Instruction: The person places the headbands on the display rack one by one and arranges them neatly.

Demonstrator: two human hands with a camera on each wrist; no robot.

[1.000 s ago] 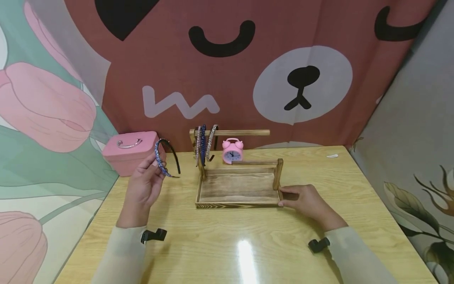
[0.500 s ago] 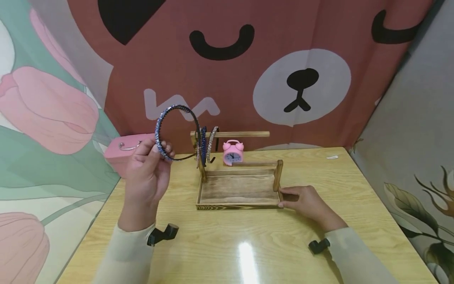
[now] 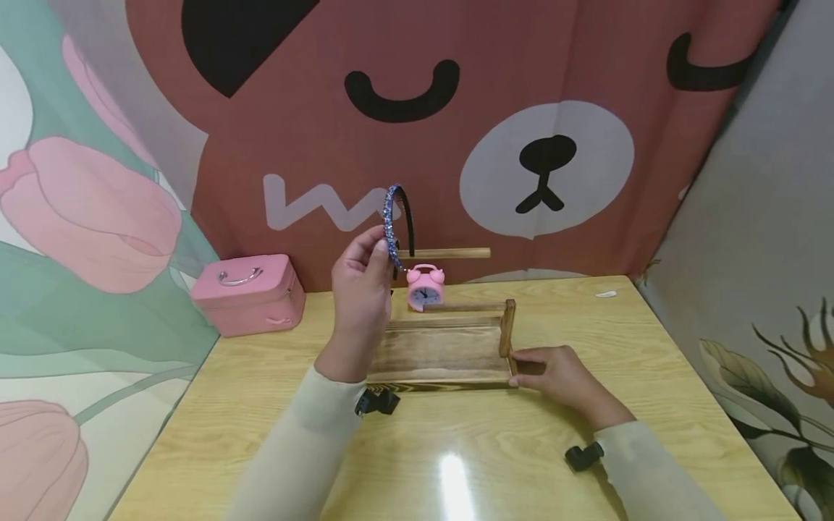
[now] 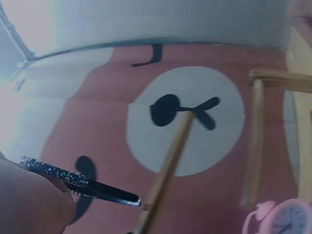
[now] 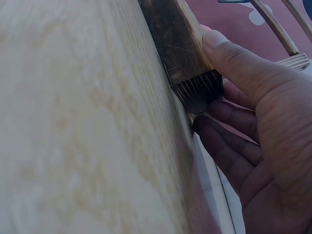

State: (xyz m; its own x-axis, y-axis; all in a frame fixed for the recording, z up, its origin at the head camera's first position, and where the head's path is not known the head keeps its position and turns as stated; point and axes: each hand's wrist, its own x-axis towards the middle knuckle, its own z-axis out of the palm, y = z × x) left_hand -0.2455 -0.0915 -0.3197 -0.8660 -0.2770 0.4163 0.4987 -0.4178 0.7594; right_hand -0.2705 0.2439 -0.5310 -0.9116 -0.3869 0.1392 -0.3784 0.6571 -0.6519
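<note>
My left hand point(image 3: 360, 297) pinches a blue glittery headband point(image 3: 389, 224) by its side, its open end pointing down. In the head view the headband stands in front of the left part of the upper wooden bar point(image 3: 459, 253) of a display stand; whether it touches the bar I cannot tell. The left wrist view has the headband's dark tip point(image 4: 114, 192) left of the bar's end, apart from it. The stand's tray point(image 3: 449, 351) sits on the table. My right hand point(image 3: 563, 375) grips the tray's right end, thumb and fingers about the corner point(image 5: 197, 90). My left hand hides the headbands on the bar.
A pink toy alarm clock point(image 3: 426, 293) stands behind the tray, under the upper bar. At the back left is a pink case point(image 3: 247, 297) with a silver handle. A small white item point(image 3: 606, 294) lies at the back right. A bear-print cloth point(image 3: 293, 130) hangs behind the table.
My left hand has lifted the blue headband and carried it right, from beside the pink case to the stand's upper bar, turning it on the way. My right hand has kept its grip.
</note>
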